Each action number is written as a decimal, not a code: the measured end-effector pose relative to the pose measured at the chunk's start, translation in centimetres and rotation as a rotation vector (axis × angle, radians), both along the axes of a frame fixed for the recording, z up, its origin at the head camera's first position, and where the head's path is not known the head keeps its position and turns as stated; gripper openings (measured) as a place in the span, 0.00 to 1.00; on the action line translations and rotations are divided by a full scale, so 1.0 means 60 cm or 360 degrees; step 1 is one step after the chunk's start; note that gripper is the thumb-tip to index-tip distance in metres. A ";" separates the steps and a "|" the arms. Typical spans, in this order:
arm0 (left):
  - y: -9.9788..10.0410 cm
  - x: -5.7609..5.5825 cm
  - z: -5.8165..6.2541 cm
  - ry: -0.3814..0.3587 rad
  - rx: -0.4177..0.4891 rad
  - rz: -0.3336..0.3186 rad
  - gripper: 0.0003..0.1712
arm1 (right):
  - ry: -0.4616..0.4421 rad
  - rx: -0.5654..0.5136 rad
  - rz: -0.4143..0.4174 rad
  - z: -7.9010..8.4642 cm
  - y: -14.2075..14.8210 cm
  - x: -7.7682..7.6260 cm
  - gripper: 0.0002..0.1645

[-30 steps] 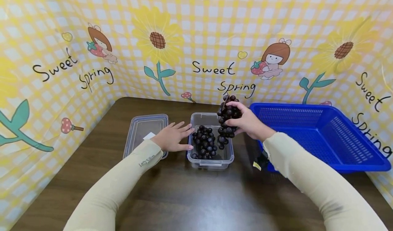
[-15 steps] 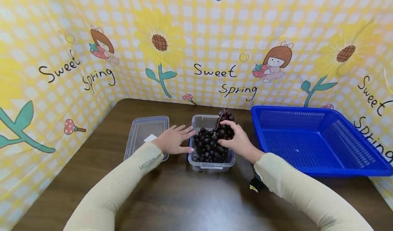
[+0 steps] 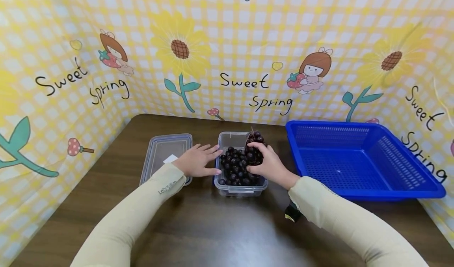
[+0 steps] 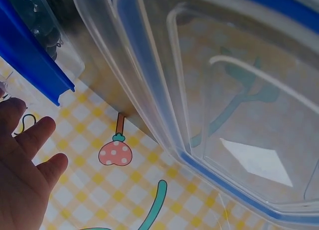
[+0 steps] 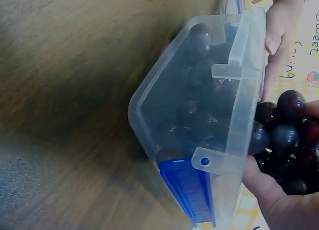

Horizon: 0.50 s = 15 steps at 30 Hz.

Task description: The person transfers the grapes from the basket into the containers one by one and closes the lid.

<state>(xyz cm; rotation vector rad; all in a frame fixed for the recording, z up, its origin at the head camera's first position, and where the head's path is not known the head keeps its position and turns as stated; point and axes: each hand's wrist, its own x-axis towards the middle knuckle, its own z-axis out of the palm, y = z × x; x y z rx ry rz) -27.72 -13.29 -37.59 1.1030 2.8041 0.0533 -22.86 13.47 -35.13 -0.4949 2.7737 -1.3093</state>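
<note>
A clear plastic food container (image 3: 244,190) with blue side clips stands on the table, dark grapes (image 3: 233,164) filling its left part. My right hand (image 3: 268,165) grips a bunch of dark grapes (image 3: 254,150) by its sides, thumb toward me, and its lower end is down inside the container's right half. In the right wrist view the held bunch (image 5: 285,135) shows at the rim. At the container's left side my left hand (image 3: 198,161) has its fingers spread and straight, fingertips right at the rim. The left wrist view shows part of that hand (image 4: 25,165) beside a blue clip.
A clear lid (image 3: 166,146) with a blue seal and a white label lies left of the container, partly under the left forearm. On the right stands a blue plastic basket (image 3: 333,176). A patterned yellow cloth (image 3: 241,42) rises behind the dark wood table (image 3: 198,227).
My right hand has moved down and slightly left, lowering the grape bunch from above the container's right edge into it. The left hand has stayed at the container's left side.
</note>
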 end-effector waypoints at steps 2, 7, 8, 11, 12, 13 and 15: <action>-0.002 0.000 -0.002 0.0008 -0.0006 0.0000 0.44 | -0.0030 0.0036 0.0002 -0.001 -0.003 -0.001 0.40; -0.004 0.000 -0.006 0.0010 -0.0002 -0.0008 0.44 | -0.0073 0.0118 0.0043 0.000 -0.011 -0.002 0.42; -0.004 0.000 -0.006 0.0012 0.0000 -0.0005 0.44 | -0.0076 0.0143 0.0055 0.000 -0.012 -0.003 0.42; -0.004 0.000 -0.004 0.0015 -0.0010 0.0000 0.45 | -0.0178 0.0175 0.0076 0.006 -0.016 -0.010 0.45; -0.003 0.000 -0.002 0.0012 -0.0011 0.0000 0.44 | -0.0227 0.0182 0.0083 0.008 -0.017 -0.013 0.46; -0.003 0.000 -0.001 0.0014 -0.0011 -0.0005 0.44 | -0.0288 0.0183 0.0089 0.010 -0.017 -0.018 0.47; -0.003 0.000 0.002 0.0026 -0.0011 -0.0016 0.44 | -0.0404 0.0175 0.0099 0.014 -0.019 -0.028 0.48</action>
